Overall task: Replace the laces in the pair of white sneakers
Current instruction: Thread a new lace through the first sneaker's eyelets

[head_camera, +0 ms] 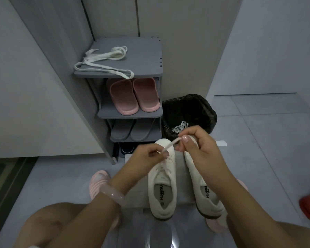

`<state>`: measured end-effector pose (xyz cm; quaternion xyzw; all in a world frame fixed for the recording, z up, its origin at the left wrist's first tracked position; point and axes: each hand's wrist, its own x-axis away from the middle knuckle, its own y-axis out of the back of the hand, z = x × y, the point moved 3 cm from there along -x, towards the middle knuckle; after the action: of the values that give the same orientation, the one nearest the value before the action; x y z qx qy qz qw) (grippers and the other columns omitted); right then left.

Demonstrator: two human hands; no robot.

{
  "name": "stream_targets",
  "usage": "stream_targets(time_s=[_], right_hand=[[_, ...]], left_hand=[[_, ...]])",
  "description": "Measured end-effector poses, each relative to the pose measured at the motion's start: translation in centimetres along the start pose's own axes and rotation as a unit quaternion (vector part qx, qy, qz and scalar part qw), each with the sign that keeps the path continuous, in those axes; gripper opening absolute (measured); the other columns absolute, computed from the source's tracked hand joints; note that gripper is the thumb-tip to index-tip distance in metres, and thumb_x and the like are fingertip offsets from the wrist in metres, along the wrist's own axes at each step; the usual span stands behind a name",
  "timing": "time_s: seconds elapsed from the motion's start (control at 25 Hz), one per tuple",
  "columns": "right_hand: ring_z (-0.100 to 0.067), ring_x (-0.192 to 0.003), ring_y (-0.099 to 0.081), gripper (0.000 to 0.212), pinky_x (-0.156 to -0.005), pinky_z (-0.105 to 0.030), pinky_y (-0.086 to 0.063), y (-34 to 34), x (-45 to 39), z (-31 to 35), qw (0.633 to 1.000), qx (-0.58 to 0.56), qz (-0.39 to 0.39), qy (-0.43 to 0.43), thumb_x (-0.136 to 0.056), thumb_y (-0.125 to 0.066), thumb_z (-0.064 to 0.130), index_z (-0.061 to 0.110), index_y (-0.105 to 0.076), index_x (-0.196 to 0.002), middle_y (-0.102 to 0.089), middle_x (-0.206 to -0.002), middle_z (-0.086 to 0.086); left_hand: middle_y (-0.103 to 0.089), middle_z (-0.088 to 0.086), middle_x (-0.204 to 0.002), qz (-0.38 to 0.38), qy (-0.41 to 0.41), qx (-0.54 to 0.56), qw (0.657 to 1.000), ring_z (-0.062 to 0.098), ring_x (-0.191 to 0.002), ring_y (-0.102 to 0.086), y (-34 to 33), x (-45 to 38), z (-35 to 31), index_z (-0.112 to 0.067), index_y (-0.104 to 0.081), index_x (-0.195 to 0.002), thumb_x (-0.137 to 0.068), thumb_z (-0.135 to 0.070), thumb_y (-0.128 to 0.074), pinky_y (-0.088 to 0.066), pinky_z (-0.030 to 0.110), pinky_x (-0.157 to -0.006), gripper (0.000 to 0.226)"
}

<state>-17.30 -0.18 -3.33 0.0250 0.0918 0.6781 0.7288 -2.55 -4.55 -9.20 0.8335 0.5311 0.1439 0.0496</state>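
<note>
Lacing the left white sneaker (162, 178)
Left hand (147, 156) and right hand (195, 142) each pinch one white lace (170, 144) stretched between them, above the sneaker's toe.

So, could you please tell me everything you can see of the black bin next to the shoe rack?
The black bin stands on the grey floor, right of the shoe rack and beyond the white sneakers. A glossy, crinkled black plastic bag lines it and folds over its rim. A bundle of pale laces lies inside. The right hand hides its near edge; whether anything touches it is unclear.
</note>
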Motion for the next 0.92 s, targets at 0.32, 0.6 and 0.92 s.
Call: stream_targets(time_s=[0.32, 0.6, 0.92], right_hand=[[-0.025, -0.084, -0.053, 0.02, -0.073, -0.032, -0.043, -5.4, 3.9, -7.7, 0.835, 0.467, 0.281, -0.071, -0.095, -0.041, 0.014, 0.018, -0.052, -0.11, -0.052, -0.095, -0.006], [-0.022, -0.11, -0.058, 0.032, -0.086, -0.023, -0.042, -4.3, 3.4, -8.4, 0.843, 0.346, 0.374, -0.175, -0.094, -0.041, 0.006, 0.011, -0.065, -0.115, -0.062, -0.12, -0.009], [-0.025, -0.113, -0.051, 0.06, -0.088, -0.031, -0.045, 7.6, 0.9, -7.3, 0.819, 0.503, 0.156, -0.227, -0.087, -0.054, 0.017, 0.026, -0.03, -0.141, -0.044, -0.133, -0.009]], left_hand=[[-0.066, 0.004, -0.088, 0.03, -0.032, -0.28, 0.959, 0.006, -0.077, -0.06, 0.8, 0.4, -0.3, -0.01, -0.072, -0.09, -0.08, -0.001, -0.062, -0.046, 0.019, -0.076, 0.017], [-0.062, 0.011, -0.114, 0.212, -0.02, -0.477, 0.853, 0.025, -0.105, -0.058, -1.6, 1.9, 3.1, -0.013, -0.065, -0.111, -0.088, -0.007, -0.05, -0.047, 0.031, -0.087, 0.029], [-0.05, 0.005, -0.123, 0.058, -0.009, -0.458, 0.887, 0.024, -0.11, -0.053, -1.6, 2.3, 2.4, -0.018, -0.04, -0.127, -0.092, -0.025, -0.045, -0.045, 0.033, -0.087, 0.036]])
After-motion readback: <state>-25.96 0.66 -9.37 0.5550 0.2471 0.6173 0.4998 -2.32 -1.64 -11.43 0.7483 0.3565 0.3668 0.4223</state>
